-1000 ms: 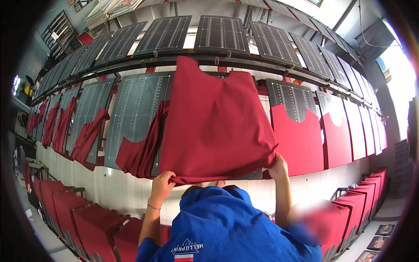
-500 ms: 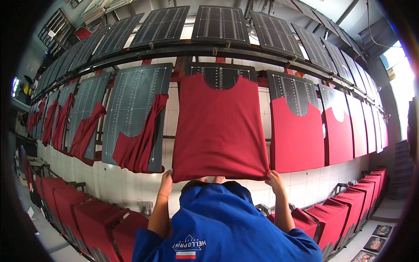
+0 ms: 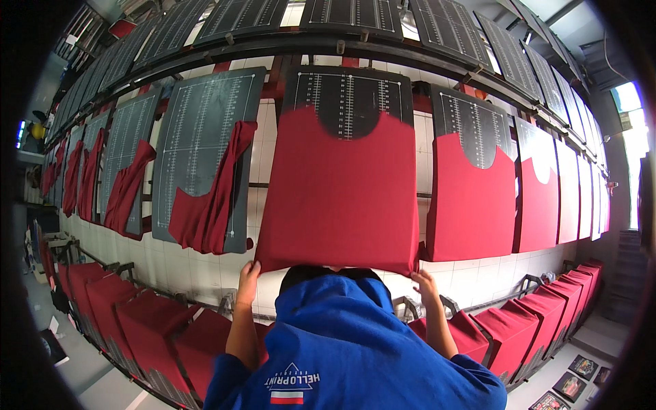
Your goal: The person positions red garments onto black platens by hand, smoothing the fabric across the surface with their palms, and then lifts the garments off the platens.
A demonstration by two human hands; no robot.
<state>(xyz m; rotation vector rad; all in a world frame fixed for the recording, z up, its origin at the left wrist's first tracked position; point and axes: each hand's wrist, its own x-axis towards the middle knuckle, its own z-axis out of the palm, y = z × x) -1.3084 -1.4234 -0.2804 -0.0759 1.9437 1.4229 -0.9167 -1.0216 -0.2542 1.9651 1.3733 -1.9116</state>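
Note:
A dark red cut shirt panel point(image 3: 338, 198) with a scooped neckline lies over a dark board point(image 3: 348, 89) printed with white ruled scales. Its upper edge sits below the board's far end, and the scale shows through the neck cutout. My left hand point(image 3: 247, 281) pinches the panel's near left corner; my right hand point(image 3: 427, 287) pinches the near right corner. Between them the near edge is drawn taut over the board's end, close to my body. The cloth's surface looks smooth, with small folds near the corners.
To the right, a neighbouring board carries a flat red panel point(image 3: 473, 205). On the left, bunched red cloth point(image 3: 208, 198) lies along another marked board point(image 3: 195, 143). Bare marked boards point(image 3: 352, 17) line the far rail point(image 3: 287, 49). Red cloth-covered boards point(image 3: 154, 328) run along the near row.
The panel has slid toward me, uncovering more of the board's far end, and its creases have flattened. My hands keep hold of both corners. The whole view has shifted slightly.

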